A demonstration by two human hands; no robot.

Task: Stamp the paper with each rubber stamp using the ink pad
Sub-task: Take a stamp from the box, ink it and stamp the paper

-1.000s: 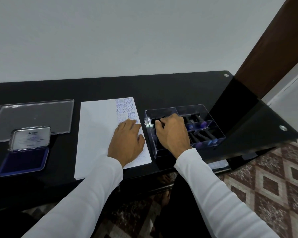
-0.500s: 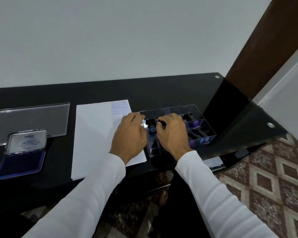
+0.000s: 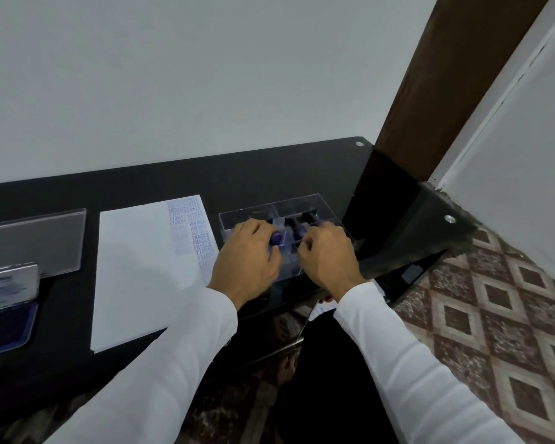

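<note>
Layout on the surface (image 3: 269,168), left to right: ink pad (image 3: 5,322) at the left edge with its lid (image 3: 8,288) raised behind it; a flat clear lid (image 3: 32,241) farther back; paper (image 3: 141,270) in the middle, stamped impressions (image 3: 193,229) along its far right side; divided box (image 3: 305,206) to the right, holding stamps (image 3: 290,223). Both hands, left (image 3: 245,261) and right (image 3: 329,254), lie over the box's near half.

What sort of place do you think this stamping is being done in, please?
Probably a room in a home or small office: a glossy black desk stands against a plain white wall, beside a dark wooden door frame, over patterned floor tiles.
</note>
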